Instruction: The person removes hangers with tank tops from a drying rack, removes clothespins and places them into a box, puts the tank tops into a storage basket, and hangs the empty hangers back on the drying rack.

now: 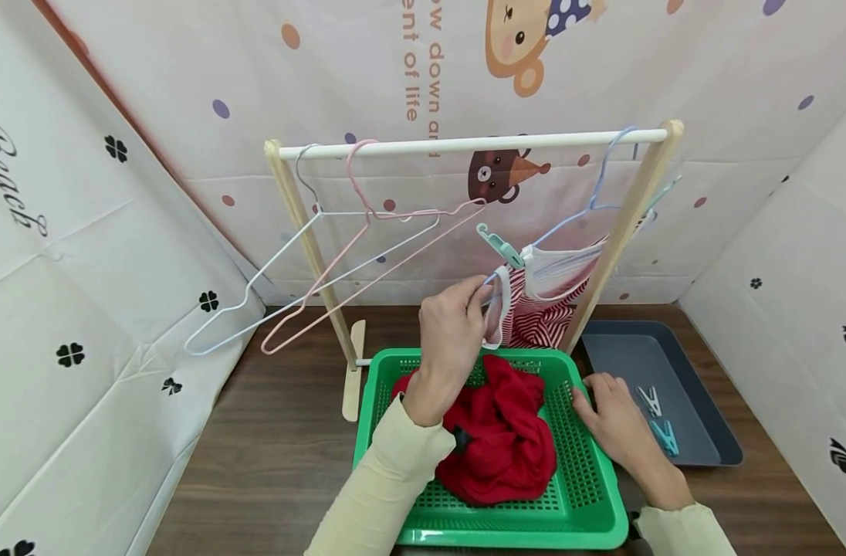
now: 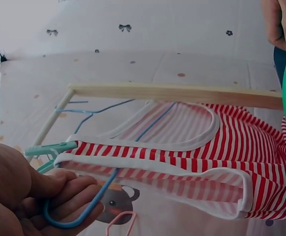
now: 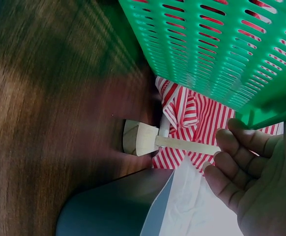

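Striped top [image 1: 534, 316] behind basket's [image 1: 513, 537] red cloth [image 1: 495, 444]

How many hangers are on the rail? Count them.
3: white hanger at the left, pink hanger beside it, blue hanger at the right, partly inside the striped garment.

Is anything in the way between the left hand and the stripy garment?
Nothing visible blocks it: the left hand holds the end of the blue hanger, close to the striped garment. A mint clip sits on its shoulder.
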`<state>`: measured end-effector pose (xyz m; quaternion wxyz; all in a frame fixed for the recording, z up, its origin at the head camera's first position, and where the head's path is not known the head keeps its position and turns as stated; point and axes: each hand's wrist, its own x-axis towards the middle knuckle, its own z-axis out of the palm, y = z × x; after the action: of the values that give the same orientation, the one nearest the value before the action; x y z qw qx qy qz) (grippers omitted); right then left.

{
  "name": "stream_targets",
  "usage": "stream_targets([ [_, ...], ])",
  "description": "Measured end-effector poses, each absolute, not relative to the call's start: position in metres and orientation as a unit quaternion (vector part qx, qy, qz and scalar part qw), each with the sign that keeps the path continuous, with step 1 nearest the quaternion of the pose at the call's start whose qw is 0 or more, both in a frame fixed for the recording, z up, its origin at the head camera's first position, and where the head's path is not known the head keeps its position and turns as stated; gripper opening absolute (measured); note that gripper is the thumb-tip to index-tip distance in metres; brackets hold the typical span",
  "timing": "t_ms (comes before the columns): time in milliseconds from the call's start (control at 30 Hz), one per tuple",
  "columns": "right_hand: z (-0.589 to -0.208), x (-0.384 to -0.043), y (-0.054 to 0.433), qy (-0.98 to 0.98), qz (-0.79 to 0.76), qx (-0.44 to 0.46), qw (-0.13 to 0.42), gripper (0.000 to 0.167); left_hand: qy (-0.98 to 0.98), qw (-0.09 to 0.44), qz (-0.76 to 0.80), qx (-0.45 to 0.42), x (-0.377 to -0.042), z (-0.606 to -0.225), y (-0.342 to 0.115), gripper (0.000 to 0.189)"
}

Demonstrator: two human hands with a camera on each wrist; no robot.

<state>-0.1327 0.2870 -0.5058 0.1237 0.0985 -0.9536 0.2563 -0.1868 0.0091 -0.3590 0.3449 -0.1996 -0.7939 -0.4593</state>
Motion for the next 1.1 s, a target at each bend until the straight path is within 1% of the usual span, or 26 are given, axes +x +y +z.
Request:
stream_targets([
  [133, -0.506, -0.131, 0.286, -0.953, 0.258, 0.097, 0.125, 0.016, -0.779, 0.385, -0.453, -0.199, -0.193, -0.358, 0.007, 0.010],
  [267, -0.505, -0.132, 0.286, -0.953, 0.259, 0.096, 0.123, 0.017, -0.767, 0.407, -0.456, -0.196, -0.196, -0.356, 0.004, 0.010],
  [467, -0.505, -0.133, 0.287, -0.952, 0.269, 0.093, 0.109, 0.019, -0.752, 0.425, -0.464, -0.197, -0.199, -0.353, -0.002, 0.010],
  [667, -0.505, -0.131, 0.286, -0.952, 0.271, 0.092, 0.109, 0.019, -0.741, 0.438, -0.470, -0.196, -0.201, -0.352, -0.010, 0.011],
  [1100, -0.507, -0.132, 0.289, -0.951, 0.280, 0.087, 0.099, 0.021, -0.720, 0.474, -0.474, -0.181, -0.200, -0.357, -0.043, 0.009],
])
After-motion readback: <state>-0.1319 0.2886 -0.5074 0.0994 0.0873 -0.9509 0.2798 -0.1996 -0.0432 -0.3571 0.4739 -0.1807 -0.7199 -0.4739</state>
